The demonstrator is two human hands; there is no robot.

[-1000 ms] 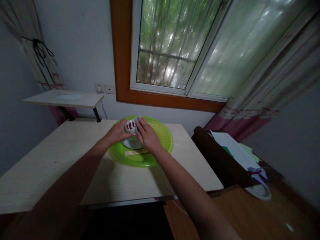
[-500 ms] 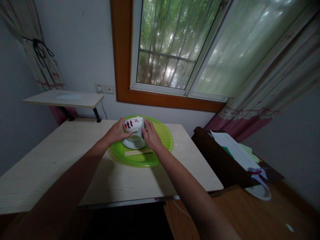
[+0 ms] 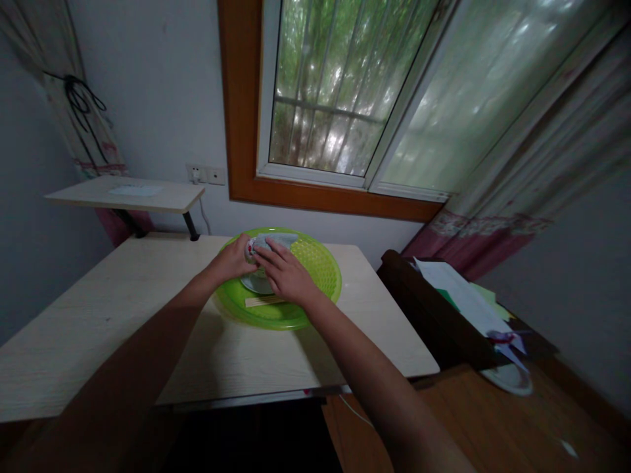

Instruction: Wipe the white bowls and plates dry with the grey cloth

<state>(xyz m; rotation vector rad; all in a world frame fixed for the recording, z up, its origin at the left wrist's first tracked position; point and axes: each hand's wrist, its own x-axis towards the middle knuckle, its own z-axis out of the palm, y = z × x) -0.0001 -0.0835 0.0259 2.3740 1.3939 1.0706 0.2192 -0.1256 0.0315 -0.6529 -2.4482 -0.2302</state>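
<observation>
My left hand [image 3: 231, 260] grips the left side of a small white bowl [image 3: 250, 248] with red and dark print. Against the bowl, my right hand [image 3: 292, 279] presses a grey cloth [image 3: 288, 238], fingers laid over it. Cloth and fingers hide most of the bowl. Beneath the bowl, a white plate [image 3: 255, 284] lies in a round green plastic basket [image 3: 325, 282]. A bundle of light wooden chopsticks [image 3: 259, 301] rests in the basket in front of the plate, its right end covered by my right hand.
The basket stands on a pale wooden table [image 3: 246, 368]. A small raised shelf [image 3: 167, 200] with a sheet on it is at the back left. Right of the table, a dark brown piece of furniture [image 3: 419, 309] has papers [image 3: 458, 292] on it. A window is behind.
My right hand with the cloth moved right along the bowl, baring its print, then came back left over it. My left hand stays in nearly the same place.
</observation>
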